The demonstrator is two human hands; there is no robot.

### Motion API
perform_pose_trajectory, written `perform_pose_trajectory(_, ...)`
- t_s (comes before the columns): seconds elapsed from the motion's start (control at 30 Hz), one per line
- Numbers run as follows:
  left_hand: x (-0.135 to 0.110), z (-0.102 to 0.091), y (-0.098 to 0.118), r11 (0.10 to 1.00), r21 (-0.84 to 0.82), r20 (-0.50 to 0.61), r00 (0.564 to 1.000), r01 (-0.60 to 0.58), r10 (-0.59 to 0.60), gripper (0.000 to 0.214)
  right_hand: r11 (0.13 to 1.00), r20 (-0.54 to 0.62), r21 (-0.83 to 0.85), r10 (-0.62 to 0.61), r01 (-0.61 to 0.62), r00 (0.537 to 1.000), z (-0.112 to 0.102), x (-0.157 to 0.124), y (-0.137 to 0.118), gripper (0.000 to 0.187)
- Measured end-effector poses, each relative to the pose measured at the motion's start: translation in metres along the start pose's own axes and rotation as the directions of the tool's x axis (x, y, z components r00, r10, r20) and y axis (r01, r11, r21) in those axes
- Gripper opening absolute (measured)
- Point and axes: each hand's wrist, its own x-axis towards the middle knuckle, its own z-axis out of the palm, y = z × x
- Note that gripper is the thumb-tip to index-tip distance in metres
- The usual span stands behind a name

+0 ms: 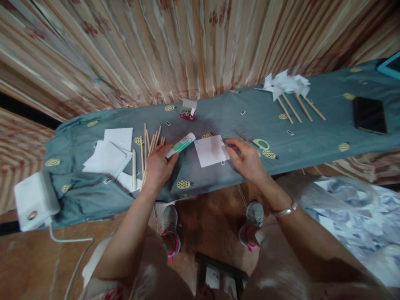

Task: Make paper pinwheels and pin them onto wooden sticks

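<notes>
My left hand (158, 166) is closed round the lower end of a green and white glue stick (181, 144), which lies slanted just above the cloth-covered board (312, 137). A white paper square (211, 150) rests in the middle of the board. My right hand (246, 157) presses its fingertips on the square's right edge. Left of my left hand lie several wooden sticks (150, 146) and a loose stack of white paper sheets (109, 156). Scissors with a pale green handle (261, 144) lie just behind my right hand.
A small open box of pins (188, 111) stands near the board's far edge. Finished paper pinwheels on sticks (289, 89) lie at the far right, beside a dark phone (369, 115). A white box with a cable (35, 201) sits at the left end. A patterned curtain hangs behind.
</notes>
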Motion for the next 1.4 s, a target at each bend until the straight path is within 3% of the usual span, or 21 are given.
perform_pose_trajectory(0.07, 0.002, 0.0, 0.0, 0.994, 0.074, -0.01, 0.996, -0.082, 0.083, 0.029, 0.983, 0.039, -0.141, -0.11, 0.114, 0.993, -0.007, -0.005, 0.003, 0.029)
perform_pose_trajectory(0.2, 0.0, 0.002, 0.019, 0.965, 0.086, -0.11, 0.961, -0.246, 0.255, 0.041, 0.945, 0.14, -0.223, -0.211, 0.239, 0.967, -0.011, -0.016, 0.005, 0.034)
perform_pose_trajectory(0.37, -0.011, 0.021, 0.058, 0.879, -0.06, 0.028, 0.879, -0.474, 0.476, 0.027, 0.924, 0.194, -0.252, -0.242, 0.287, 0.951, -0.009, -0.024, 0.006, 0.036)
perform_pose_trajectory(0.47, -0.014, 0.038, 0.071, 0.874, -0.056, 0.112, 0.866, -0.484, 0.487, 0.019, 0.933, 0.202, -0.231, -0.231, 0.275, 0.952, -0.011, -0.026, 0.006, 0.036)
perform_pose_trajectory(0.67, -0.006, 0.049, 0.078, 0.866, 0.037, 0.139, 0.861, -0.498, 0.489, 0.016, 0.953, 0.203, -0.191, -0.195, 0.234, 0.96, -0.018, -0.029, 0.007, 0.035)
perform_pose_trajectory(0.9, -0.011, 0.047, 0.087, 0.811, 0.112, 0.11, 0.819, -0.573, 0.563, 0.022, 0.979, 0.17, -0.111, -0.152, 0.172, 0.974, -0.031, -0.033, 0.006, 0.035)
perform_pose_trajectory(1.07, -0.037, 0.038, 0.093, 0.743, 0.027, 0.056, 0.743, -0.669, 0.667, 0.017, 0.994, 0.262, 0.011, -0.104, 0.105, 0.96, -0.045, -0.046, 0.002, 0.036)
perform_pose_trajectory(1.27, -0.054, 0.028, 0.092, 0.749, -0.054, 0.069, 0.746, -0.661, 0.663, 0.012, 0.998, 0.352, 0.044, -0.054, 0.041, 0.934, -0.051, -0.058, 0.0, 0.028)
perform_pose_trajectory(1.4, -0.053, 0.026, 0.091, 0.749, -0.075, 0.062, 0.747, -0.658, 0.662, 0.01, 0.997, 0.4, 0.025, -0.073, 0.069, 0.914, -0.052, -0.058, -0.002, 0.037)
